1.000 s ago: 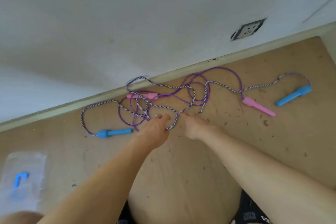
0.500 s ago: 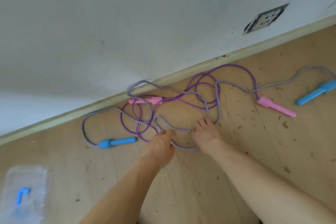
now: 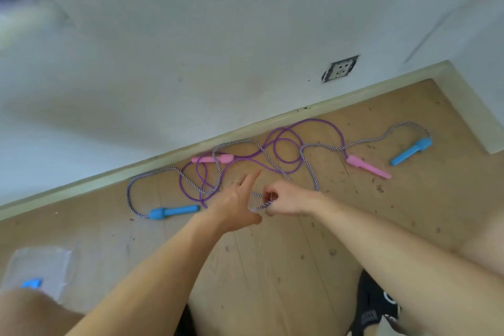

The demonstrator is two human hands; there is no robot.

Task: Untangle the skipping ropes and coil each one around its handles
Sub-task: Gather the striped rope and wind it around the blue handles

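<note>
Two skipping ropes lie tangled on the wooden floor by the wall. The striped white-and-purple rope [image 3: 308, 161] ends in two blue handles, one at the left [image 3: 174, 211] and one at the right [image 3: 411, 150]. The plain purple rope [image 3: 286, 142] ends in two pink handles, one near the skirting [image 3: 212, 158] and one at the right [image 3: 366, 166]. My right hand [image 3: 286, 198] pinches a loop of the striped rope and holds it just above the floor. My left hand [image 3: 234, 203] hovers beside it with fingers spread, holding nothing.
A clear plastic bag [image 3: 41, 267] with a blue piece [image 3: 32, 283] inside lies at the lower left. A wall socket [image 3: 340, 68] sits above the skirting board [image 3: 272, 120]. Small debris dots the floor. My knees and dark shorts fill the bottom edge.
My right hand has closed on the striped rope loop and lifted it. My left hand has let go and spread its fingers. The view has tilted upward.
</note>
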